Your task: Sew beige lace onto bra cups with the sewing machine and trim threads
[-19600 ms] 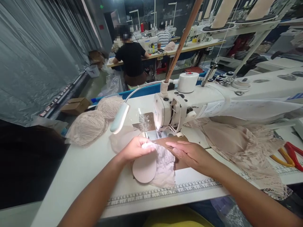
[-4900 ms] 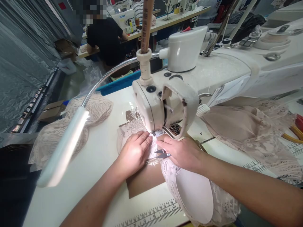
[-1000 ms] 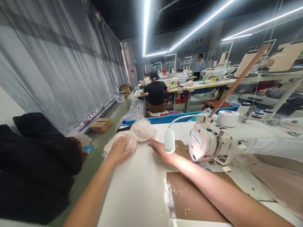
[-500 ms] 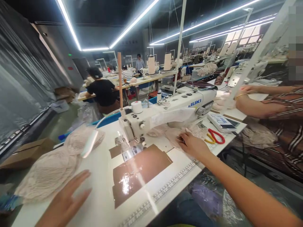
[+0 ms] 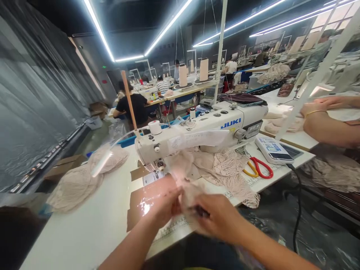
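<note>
Beige lace fabric (image 5: 230,165) lies in a heap right of the sewing machine's needle area (image 5: 160,165) and runs toward me over the table's front edge. My left hand (image 5: 168,206) is closed on its near end, in front of the machine. Close beside it, my right hand (image 5: 219,215) is also closed on the fabric, with a small dark object (image 5: 202,212) in its fingers that is too blurred to name. Under my left hand is a shiny brown patch (image 5: 140,204) on the white table (image 5: 92,225).
Stacked beige lace pieces (image 5: 75,187) lie at the table's left. Red-and-yellow-handled scissors (image 5: 260,167) and a white control box (image 5: 274,150) with a black cable are at the right. A lit lamp (image 5: 102,163) hangs left of the machine. A co-worker's arm (image 5: 329,123) is at far right.
My right hand has drawn the fabric from beside the machine toward me. My left hand has come across from the table's left side and taken hold of it. The view has turned slightly left.
</note>
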